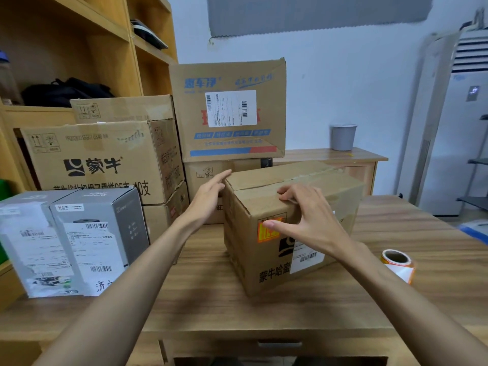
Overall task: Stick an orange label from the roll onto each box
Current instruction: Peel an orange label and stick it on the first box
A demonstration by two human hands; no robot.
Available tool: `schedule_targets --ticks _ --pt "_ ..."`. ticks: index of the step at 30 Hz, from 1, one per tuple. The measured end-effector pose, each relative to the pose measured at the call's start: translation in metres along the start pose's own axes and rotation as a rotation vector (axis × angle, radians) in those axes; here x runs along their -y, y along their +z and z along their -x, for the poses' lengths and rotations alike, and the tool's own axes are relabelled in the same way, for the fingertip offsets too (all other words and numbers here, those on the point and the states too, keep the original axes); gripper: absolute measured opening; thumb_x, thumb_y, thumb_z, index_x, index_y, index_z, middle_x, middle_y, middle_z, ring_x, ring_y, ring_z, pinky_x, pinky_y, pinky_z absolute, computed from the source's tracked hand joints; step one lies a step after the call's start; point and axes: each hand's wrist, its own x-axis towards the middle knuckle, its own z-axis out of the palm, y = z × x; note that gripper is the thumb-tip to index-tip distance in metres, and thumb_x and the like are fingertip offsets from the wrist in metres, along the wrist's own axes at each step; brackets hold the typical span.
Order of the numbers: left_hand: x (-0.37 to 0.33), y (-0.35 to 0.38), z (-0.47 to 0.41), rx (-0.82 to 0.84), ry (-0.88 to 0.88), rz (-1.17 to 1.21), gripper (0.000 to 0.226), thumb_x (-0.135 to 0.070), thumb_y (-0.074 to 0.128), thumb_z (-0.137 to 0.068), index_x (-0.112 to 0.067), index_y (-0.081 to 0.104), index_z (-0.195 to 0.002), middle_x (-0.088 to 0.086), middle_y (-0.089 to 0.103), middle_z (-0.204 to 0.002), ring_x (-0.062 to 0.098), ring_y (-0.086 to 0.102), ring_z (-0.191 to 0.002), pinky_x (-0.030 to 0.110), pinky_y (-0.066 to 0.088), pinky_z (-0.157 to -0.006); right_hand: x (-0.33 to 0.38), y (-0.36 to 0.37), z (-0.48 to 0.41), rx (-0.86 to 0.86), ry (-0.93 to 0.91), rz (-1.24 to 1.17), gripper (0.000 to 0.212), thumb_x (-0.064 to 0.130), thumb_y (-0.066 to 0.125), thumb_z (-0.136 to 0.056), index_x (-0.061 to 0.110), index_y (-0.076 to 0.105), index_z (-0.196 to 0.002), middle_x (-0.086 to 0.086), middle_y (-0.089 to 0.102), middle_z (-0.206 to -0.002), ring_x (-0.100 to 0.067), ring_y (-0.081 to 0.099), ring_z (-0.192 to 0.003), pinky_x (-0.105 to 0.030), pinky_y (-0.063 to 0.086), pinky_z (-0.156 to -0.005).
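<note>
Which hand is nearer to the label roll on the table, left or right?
Right. The right hand rests on the box, to the left of the roll, not touching it. The left hand is farther away, at the box's left side.

Stockroom-office: stacked cartons (105, 157), wooden shelving (87, 27), desk (211, 299)

There are six brown cardboard boxes (298, 175), two grey boxes (137, 212), one label roll (396, 262), one orange label (266, 232) and one bucket (343, 138).
</note>
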Motion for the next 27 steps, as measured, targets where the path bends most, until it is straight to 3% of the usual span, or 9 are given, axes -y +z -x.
schedule_targets --ticks 3,6,9,12,15,20,24,27 --pt "-0.003 0.0 0.003 -0.013 -0.008 0.015 0.046 -0.016 0.038 -0.1 -0.038 0.059 -0.135 -0.002 0.06 -0.137 0.019 0.051 -0.131 0.042 0.04 -0.114 0.007 -0.002 0.0 0.024 0.02 0.097 0.072 0.085 0.051 -0.073 0.024 0.053 -0.11 0.011 0.057 -0.114 -0.001 0.037 -0.105 -0.032 0.032 -0.105" --pt "0.002 -0.003 0.02 -0.025 0.004 0.026 0.047 -0.006 0.043 -0.099 -0.037 0.06 -0.13 0.001 0.068 -0.114 0.021 0.063 -0.114 0.04 0.051 -0.101 0.018 -0.004 0.003 0.009 -0.011 0.353 0.081 0.093 0.035 -0.076 0.023 0.056 -0.109 0.008 0.059 -0.116 -0.011 0.049 -0.111 -0.036 0.022 -0.114" --pt "0.007 -0.008 0.038 -0.029 0.059 -0.033 0.056 -0.005 0.051 -0.094 -0.045 0.057 -0.133 0.002 0.067 -0.118 0.014 0.065 -0.11 0.045 0.052 -0.103 0.029 -0.01 0.012 0.016 0.011 0.505 0.098 0.098 0.017 -0.073 0.021 0.062 -0.115 0.001 0.055 -0.135 -0.017 0.046 -0.121 -0.042 0.026 -0.112" --pt "0.006 -0.013 0.053 -0.023 0.102 -0.098 0.054 -0.021 0.059 -0.091 -0.055 0.054 -0.132 -0.001 0.066 -0.124 0.012 0.062 -0.118 0.048 0.049 -0.106 0.036 -0.018 0.021 0.043 0.028 0.548 0.104 0.099 0.012 -0.071 0.022 0.063 -0.119 -0.002 0.053 -0.136 -0.02 0.044 -0.121 -0.044 0.029 -0.109" --pt "0.002 -0.016 0.067 -0.031 0.131 -0.149 0.054 -0.021 0.065 -0.093 -0.055 0.053 -0.134 -0.006 0.065 -0.123 0.01 0.064 -0.115 0.045 0.051 -0.103 0.036 -0.025 0.027 0.048 0.045 0.521 0.096 0.096 0.019 -0.074 0.023 0.061 -0.118 -0.002 0.052 -0.131 -0.019 0.045 -0.117 -0.044 0.031 -0.107" --pt "-0.005 -0.016 0.08 -0.049 0.236 -0.268 0.052 -0.024 0.076 -0.089 -0.041 0.058 -0.135 -0.011 0.063 -0.107 0.007 0.066 -0.099 0.036 0.054 -0.096 0.02 -0.045 0.034 -0.052 -0.016 0.415 0.059 0.074 0.046 -0.083 0.024 0.065 -0.109 0.007 0.058 -0.11 -0.014 0.049 -0.097 -0.032 0.034 -0.089" --pt "-0.012 -0.01 0.082 -0.04 0.311 -0.293 0.049 -0.024 0.079 -0.087 -0.034 0.06 -0.132 -0.009 0.064 -0.1 0.009 0.066 -0.094 0.035 0.055 -0.092 -0.004 -0.056 0.038 0.019 0.06 0.227 0.05 0.064 0.056 -0.088 0.029 0.064 -0.122 0.016 0.058 -0.125 -0.007 0.057 -0.106 -0.032 0.042 -0.086" --pt "-0.018 -0.004 0.08 -0.021 0.352 -0.32 0.047 -0.03 0.078 -0.087 -0.035 0.06 -0.13 -0.009 0.063 -0.098 0.009 0.064 -0.091 0.039 0.056 -0.088 -0.019 -0.059 0.039 0.079 0.118 0.125 0.054 0.061 0.056 -0.09 0.03 0.057 -0.134 0.022 0.053 -0.135 0.001 0.061 -0.096 -0.034 0.05 -0.083"
